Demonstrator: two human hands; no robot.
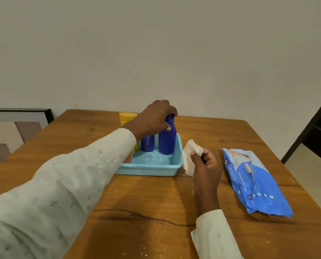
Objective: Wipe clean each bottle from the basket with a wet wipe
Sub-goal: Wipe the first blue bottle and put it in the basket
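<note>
In the head view, the left hand [156, 116] reaches in from the lower left to the centre of the frame and grips the neck and cap of a tall blue bottle [167, 136], which stands upright at the right rear of the light blue basket [148, 170]. A shorter blue bottle [147, 143] stands just beside it to the left, and a yellow container [128, 117] shows behind the wrist. Right of the basket, the right hand [205, 163] pinches a crumpled white wet wipe [190, 156] held off the counter [137, 202]. The blue wipe pack [255, 182] lies flat at the right of the frame.

The step in hand looks like lifting the tall bottle out for wiping. It should come straight up so its base clears the basket wall and does not knock its neighbour. A grip lower on the body would likely be steadier than the cap alone. The wipe would serve better opened flat against the palm, then run from cap to base while the left hand turns the bottle.
</note>
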